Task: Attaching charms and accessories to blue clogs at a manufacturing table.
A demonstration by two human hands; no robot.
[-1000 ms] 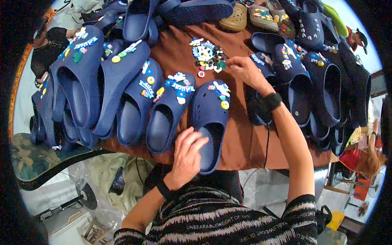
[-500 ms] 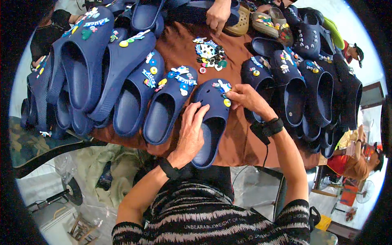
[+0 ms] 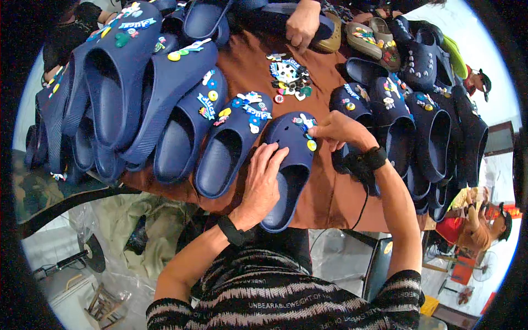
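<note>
Fingers (image 3: 308,132) of the right hand (image 3: 338,132) are pinched closed on a small charm at the toe of the navy clog (image 3: 289,165), which lies at the centre of the frame on the brown-covered bench (image 3: 324,203), heel toward the person. The left hand (image 3: 263,184) rests flat on the clog's left rim, fingers spread and open, steadying it rather than gripping. A yellow round charm (image 3: 312,145) and a pale charm (image 3: 306,122) already sit on the toe. To the left lies a row of decorated navy clogs (image 3: 231,143), growing larger toward the upper left of the frame; to the right stands another row of dark clogs (image 3: 396,126). A loose pile of charms (image 3: 289,77) lies on the bench at upper centre, and another person's hand (image 3: 301,25) rests at the top edge. Risk, as a judgement: the charm could skew or pop out if pressed off-centre over its hole, and the clog could slide on the cloth if the flat left hand gives too little hold; the dangling black cord at the right wrist might also snag neighbouring clogs. Compared with half a second earlier, the left hand has moved slightly up the rim, the right hand remains at the toe, and the other person's hand has shifted little at the top.
</note>
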